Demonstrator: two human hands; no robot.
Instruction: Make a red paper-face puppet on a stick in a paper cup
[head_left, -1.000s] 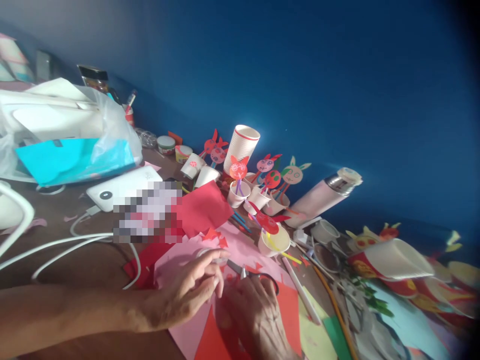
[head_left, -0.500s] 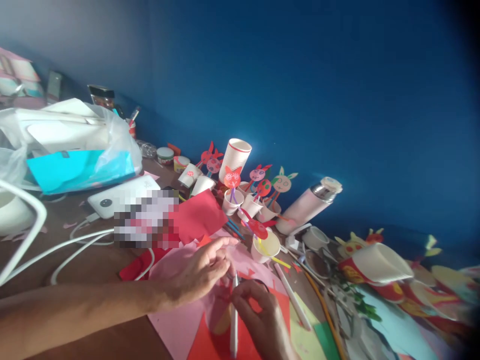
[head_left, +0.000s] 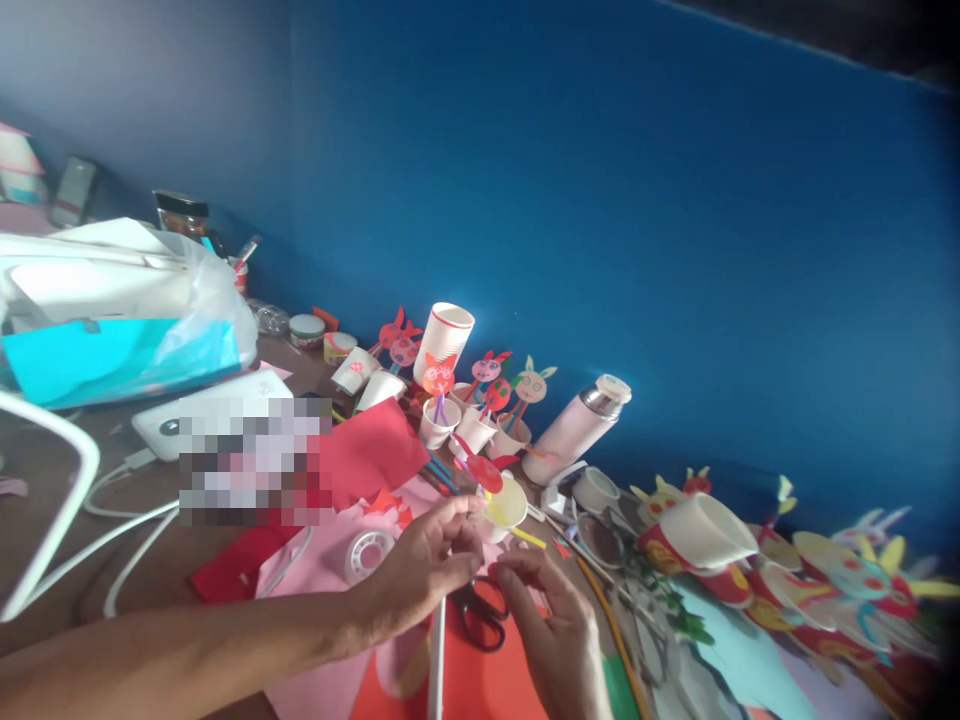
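My left hand (head_left: 431, 565) is over the pink and red paper, index finger reaching to the rim of a paper cup (head_left: 507, 508). Its thumb and other fingers are drawn together; anything between them is too small to make out. Thumb and index finger of my right hand (head_left: 553, 605) are pinched close by, also on something I cannot make out. Black-handled scissors (head_left: 484, 615) lie below and between the hands. A thin white stick or pen (head_left: 437, 665) lies on the red sheet (head_left: 491, 675). The cup carries a red paper animal face (head_left: 484, 472).
A white tape roll (head_left: 369, 555) lies left of my left hand. Behind stand several cups with paper faces (head_left: 439, 375) and a pink thermos (head_left: 574, 430). Decorated cups (head_left: 701, 540) crowd the right; a power bank (head_left: 217, 410) with white cables lies left.
My view has shifted. The right hand has moved off the white stick, and the left index finger is now at the cup's rim. The tape roll and scissor handles have come into plain view.
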